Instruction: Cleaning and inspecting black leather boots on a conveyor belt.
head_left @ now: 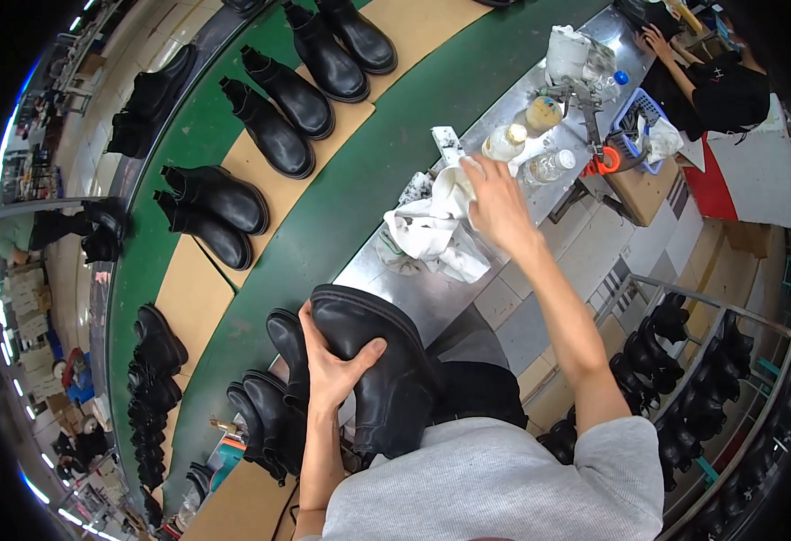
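My left hand (329,370) grips a black leather ankle boot (384,361) in front of my body, with its thumb and fingers around the upper. The boot's toe points away from me and its shaft rests against my lap. My right hand (496,200) reaches out over the metal worktop, its fingers closed on a crumpled white cloth (452,193). More of the bunched white cloth (420,233) lies just left of it. Just beyond the hand stand a clear bottle with a whitish cap (504,142) and another white-capped bottle (547,168).
Pairs of black boots (269,126) line cardboard on the green conveyor belt (323,216). A round yellowish container (544,113), orange-handled tool (603,161) and blue basket (640,117) are at far right. A co-worker (720,90) works beyond. A boot rack (684,379) stands right.
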`<action>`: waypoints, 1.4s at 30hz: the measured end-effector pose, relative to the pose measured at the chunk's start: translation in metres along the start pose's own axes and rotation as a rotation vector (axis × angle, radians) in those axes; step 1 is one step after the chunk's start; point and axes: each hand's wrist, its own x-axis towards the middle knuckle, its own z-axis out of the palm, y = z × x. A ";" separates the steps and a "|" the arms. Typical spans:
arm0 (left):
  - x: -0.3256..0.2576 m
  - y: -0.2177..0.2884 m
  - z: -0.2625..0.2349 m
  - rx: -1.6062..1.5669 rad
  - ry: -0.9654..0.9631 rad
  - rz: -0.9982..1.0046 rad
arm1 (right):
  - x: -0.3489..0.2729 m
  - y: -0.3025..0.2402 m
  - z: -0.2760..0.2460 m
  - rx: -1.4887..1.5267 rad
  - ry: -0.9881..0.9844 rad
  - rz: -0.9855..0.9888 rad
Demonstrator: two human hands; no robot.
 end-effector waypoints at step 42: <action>-0.006 0.002 0.017 -0.153 -0.110 -0.019 | -0.109 0.094 -0.040 1.817 0.307 0.603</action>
